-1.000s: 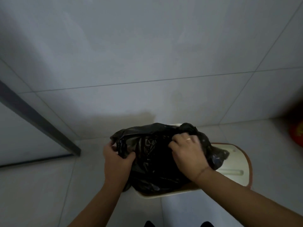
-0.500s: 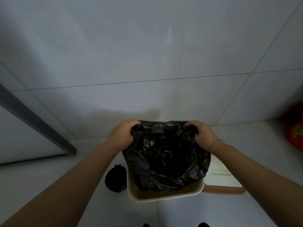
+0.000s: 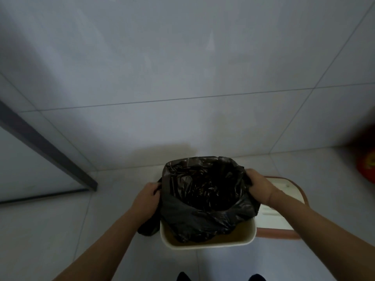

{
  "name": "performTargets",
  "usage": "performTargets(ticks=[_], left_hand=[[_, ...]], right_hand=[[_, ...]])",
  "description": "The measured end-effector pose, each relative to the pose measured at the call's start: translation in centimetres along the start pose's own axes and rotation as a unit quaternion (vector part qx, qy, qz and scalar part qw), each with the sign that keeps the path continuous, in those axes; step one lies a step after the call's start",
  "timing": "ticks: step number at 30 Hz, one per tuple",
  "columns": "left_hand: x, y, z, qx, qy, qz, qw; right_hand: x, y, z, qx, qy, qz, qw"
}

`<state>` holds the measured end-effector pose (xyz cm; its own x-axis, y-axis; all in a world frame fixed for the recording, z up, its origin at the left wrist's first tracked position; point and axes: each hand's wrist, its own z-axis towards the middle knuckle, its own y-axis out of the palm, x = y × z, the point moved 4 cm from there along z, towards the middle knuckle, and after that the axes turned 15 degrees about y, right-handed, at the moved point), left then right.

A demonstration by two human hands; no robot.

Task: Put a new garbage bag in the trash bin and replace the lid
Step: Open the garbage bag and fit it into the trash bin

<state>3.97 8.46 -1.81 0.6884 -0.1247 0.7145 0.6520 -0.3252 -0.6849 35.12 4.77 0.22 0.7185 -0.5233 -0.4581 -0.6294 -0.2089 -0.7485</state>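
A cream trash bin (image 3: pixel 209 243) stands on the tiled floor close to the wall. A black garbage bag (image 3: pixel 203 191) sits in it, mouth spread wide; its far edge is folded over the bin's back rim, while the near edge droops inside the front rim. My left hand (image 3: pixel 147 197) grips the bag's left edge outside the bin. On the right side, my right hand (image 3: pixel 258 186) holds the bag's other edge. The lid (image 3: pixel 284 226), cream with a reddish-brown border, lies on the floor to the right of the bin, partly behind my right forearm.
A small black bundle (image 3: pixel 148 228) lies on the floor by the bin's left side. The tiled wall (image 3: pixel 182 78) rises just behind the bin. A dark door frame (image 3: pixel 50 151) runs at the left. A red object (image 3: pixel 367 167) sits at the far right.
My hands moved from the bag's far corners toward me along the bin's sides, stretching the bag's mouth wider. The bag's back edge now lies over the bin's far rim.
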Motion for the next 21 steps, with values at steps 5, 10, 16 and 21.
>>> performTargets(ticks=[5,10,16,21], left_hand=[[3.6,-0.8,-6.5,0.129,0.233,0.195,0.944],[6.4,0.8,-7.5,-0.178,0.367,0.423,0.809],[6.9,1.0,-7.6,-0.224,0.325,0.468,0.791],[7.6,0.1,-9.8,-0.131,0.423,0.439,0.782]], right_hand=[[1.7,-0.5,-6.1,0.135,-0.116,-0.097,0.979],[0.8,1.1,-9.8,0.026,-0.226,-0.352,0.908],[-0.6,1.0,-12.4,0.144,-0.303,-0.383,0.861],[1.5,2.1,-13.6,0.212,-0.346,-0.26,0.876]])
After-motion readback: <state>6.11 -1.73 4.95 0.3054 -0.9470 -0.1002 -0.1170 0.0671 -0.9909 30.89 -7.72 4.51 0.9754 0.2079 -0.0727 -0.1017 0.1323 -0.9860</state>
